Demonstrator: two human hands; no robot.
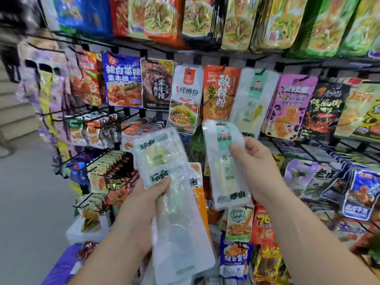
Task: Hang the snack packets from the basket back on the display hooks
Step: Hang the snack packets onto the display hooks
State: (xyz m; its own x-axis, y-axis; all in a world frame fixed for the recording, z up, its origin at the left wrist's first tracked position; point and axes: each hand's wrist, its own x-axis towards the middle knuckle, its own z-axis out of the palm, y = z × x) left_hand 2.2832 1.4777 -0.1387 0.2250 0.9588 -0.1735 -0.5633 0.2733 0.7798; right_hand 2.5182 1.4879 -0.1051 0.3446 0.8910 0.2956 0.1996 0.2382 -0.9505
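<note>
**Status: white packets in both hands, in front of the hook rack**

1. Left hand: grips a stack of white, semi-transparent snack packets. The thumb lies across the front of the stack and the fingers are hidden behind it. The stack fans out upward and downward from the grip, near centre-left.
2. Right hand: pinches a single white packet with a green label. The thumb presses on the front face and the fingers curl behind the right edge. The packet stands upright, just right of the stack and apart from it.
3. Display rack: a matching white packet hangs from a black hook, farther off and slightly right of the single packet. It sits between an orange-red packet on the left and a purple packet on the right.
4. The basket cannot be identified in this view.
</note>
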